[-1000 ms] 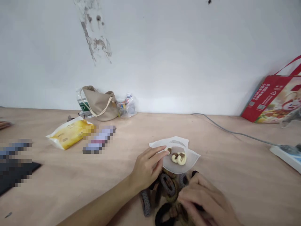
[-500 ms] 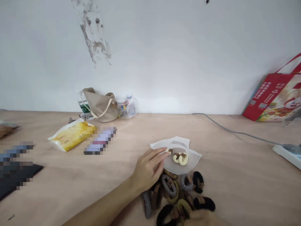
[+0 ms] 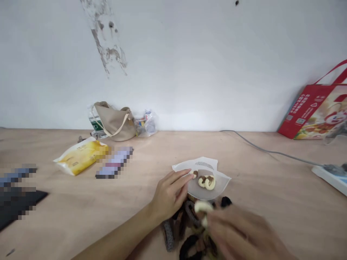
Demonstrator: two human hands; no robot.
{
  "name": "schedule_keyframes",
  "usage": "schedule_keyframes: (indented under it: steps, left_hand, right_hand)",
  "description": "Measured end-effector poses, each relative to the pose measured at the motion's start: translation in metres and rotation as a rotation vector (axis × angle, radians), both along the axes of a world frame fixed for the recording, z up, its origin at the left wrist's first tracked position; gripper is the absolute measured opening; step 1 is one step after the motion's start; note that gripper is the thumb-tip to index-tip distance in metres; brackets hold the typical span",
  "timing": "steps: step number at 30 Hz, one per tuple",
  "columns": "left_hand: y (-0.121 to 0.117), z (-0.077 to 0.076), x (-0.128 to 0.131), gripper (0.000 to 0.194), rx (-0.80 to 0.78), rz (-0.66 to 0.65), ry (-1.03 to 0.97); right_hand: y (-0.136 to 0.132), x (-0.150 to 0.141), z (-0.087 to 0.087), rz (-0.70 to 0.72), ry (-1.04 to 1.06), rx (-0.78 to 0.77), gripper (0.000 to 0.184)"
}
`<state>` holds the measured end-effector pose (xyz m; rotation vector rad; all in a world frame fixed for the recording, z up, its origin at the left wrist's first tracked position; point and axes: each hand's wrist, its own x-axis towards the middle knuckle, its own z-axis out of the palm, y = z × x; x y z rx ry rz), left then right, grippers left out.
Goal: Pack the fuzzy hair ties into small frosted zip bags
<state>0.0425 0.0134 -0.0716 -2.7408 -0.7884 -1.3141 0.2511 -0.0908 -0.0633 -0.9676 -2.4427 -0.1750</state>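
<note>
My left hand (image 3: 170, 191) rests at the left side of a frosted plastic pouch (image 3: 203, 193), its index and middle fingers stretched over the pouch and the thumb apart. Two cream hair ties (image 3: 210, 183) with brown bands show at the pouch. By my left fingertips is a small cream and brown piece (image 3: 195, 174), partly covered. My right hand (image 3: 238, 231), smeared by motion, pinches another cream hair tie (image 3: 203, 207) in front of the pouch. Beneath both hands lies a pile of dark hair ties, with a grey one (image 3: 168, 234) and a black one (image 3: 187, 247) showing.
A yellow tissue pack (image 3: 84, 157) and a blurred-out phone (image 3: 115, 162) lie on the left. Against the wall stand a beige bag (image 3: 116, 122) and a red carry bag (image 3: 314, 108). A grey cable (image 3: 260, 148) runs to a white power strip (image 3: 330, 182).
My right hand has come up from the lower edge over the pile, a cream hair tie now in its fingers. My left hand stays at the pouch.
</note>
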Motion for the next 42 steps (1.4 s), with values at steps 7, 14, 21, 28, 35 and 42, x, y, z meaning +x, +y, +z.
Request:
schedule_keyframes:
  steps: [7, 14, 21, 28, 35, 42]
  left_hand:
    - [0.001, -0.001, 0.0, 0.036, -0.003, 0.006, -0.008]
    - [0.002, -0.003, 0.0, 0.037, 0.003, 0.01, -0.02]
    - [0.001, -0.001, 0.0, 0.037, 0.01, 0.007, -0.02]
    - [0.002, -0.003, 0.001, 0.036, 0.006, 0.013, -0.038]
    - [0.001, 0.0, 0.002, 0.035, 0.004, 0.016, -0.043]
    - [0.001, -0.002, 0.001, 0.036, 0.016, 0.02, -0.03]
  right_hand:
    - [0.013, 0.007, 0.011, -0.147, -0.035, -0.247, 0.015]
    - [0.007, 0.019, 0.008, -0.147, -0.222, -0.449, 0.027]
    - [0.021, 0.018, 0.025, -0.244, 0.157, -0.008, 0.028]
    - [0.021, 0.025, -0.003, -0.36, -0.155, -0.375, 0.035]
    - [0.024, 0.029, 0.006, -0.331, -0.189, -0.406, 0.026]
    - [0.025, 0.022, 0.007, -0.197, 0.131, -0.153, 0.029]
